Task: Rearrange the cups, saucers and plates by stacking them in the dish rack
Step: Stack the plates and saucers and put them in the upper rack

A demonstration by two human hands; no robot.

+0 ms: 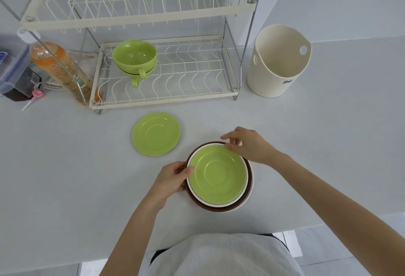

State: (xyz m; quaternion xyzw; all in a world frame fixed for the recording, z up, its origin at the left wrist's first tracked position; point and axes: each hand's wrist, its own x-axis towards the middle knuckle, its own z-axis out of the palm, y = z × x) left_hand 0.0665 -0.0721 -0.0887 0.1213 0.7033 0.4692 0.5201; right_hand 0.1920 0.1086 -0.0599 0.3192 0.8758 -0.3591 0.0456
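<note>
While 2 cups (134, 56) are sitting nested in rack (166, 100), left hand (173, 178) & right hand (246, 144) are pinching fingers on plate stack (219, 206) w/ saucer (217, 174) atop; 2nd saucer (156, 134) is waiting on counter.

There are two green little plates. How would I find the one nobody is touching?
Start at the white wire dish rack at the back of the table. Just in front of its lower shelf, a green saucer lies flat and alone on the bare tabletop. The other green saucer sits nearer the person, on a stack of plates between the left hand and right hand.
</note>
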